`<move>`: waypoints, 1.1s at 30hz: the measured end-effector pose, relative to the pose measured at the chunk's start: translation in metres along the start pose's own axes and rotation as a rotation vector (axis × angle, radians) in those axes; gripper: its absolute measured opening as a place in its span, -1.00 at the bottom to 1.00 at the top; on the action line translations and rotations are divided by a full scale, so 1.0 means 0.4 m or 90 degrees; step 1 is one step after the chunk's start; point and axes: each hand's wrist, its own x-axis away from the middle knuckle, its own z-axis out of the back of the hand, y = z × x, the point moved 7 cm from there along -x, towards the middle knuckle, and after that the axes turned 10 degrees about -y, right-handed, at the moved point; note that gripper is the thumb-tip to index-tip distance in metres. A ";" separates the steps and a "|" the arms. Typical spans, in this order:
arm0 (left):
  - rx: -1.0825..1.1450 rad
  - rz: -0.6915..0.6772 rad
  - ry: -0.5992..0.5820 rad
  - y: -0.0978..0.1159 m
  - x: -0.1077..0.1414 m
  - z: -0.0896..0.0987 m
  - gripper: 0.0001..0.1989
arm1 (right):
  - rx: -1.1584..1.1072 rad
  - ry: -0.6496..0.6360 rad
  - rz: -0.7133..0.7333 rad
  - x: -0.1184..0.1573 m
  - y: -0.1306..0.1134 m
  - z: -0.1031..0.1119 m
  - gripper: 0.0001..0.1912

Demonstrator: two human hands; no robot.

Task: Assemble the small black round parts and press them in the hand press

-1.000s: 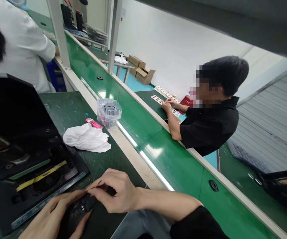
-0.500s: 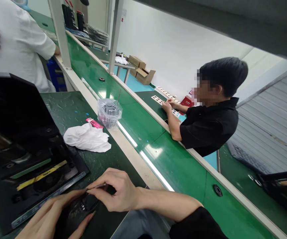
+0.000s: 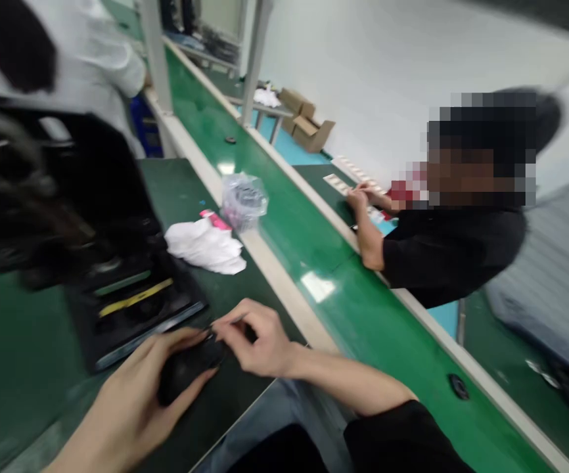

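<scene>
My left hand (image 3: 134, 394) is wrapped round a dark, rounded black part (image 3: 190, 368), thumb on the near side and fingers on the far side. My right hand (image 3: 262, 338) pinches a thin strip (image 3: 238, 319) at the far right edge of that part. Blur hides what the strip is and whether its tip touches the part. Just beyond both hands stands a black fixture (image 3: 136, 322) with a yellow strip across its base.
A white cloth (image 3: 205, 246), a pink-red object (image 3: 215, 220) and a clear plastic bag (image 3: 244, 197) lie past my hands. A green conveyor (image 3: 284, 243) crosses diagonally, carrying a black ring-like part (image 3: 458, 386). Across it sits a co-worker in black (image 3: 452, 256); another person wears white (image 3: 102, 66).
The view has swung, so most things appear shifted right. My left hand and the black part now show more fully. My right hand still pinches the thin strip at the part's edge.
</scene>
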 end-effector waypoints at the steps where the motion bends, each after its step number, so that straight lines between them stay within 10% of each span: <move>1: 0.015 0.004 -0.020 0.017 -0.004 0.002 -0.66 | -0.021 -0.001 -0.029 0.004 0.001 0.005 -0.79; 7: 0.117 0.052 -0.079 0.032 -0.007 -0.013 -0.51 | -0.127 -0.058 -0.165 0.017 0.047 0.006 -0.80; 33: 0.123 0.049 -0.090 0.045 -0.003 -0.016 -0.51 | 0.013 -0.137 -0.034 0.017 -0.008 -0.006 -0.87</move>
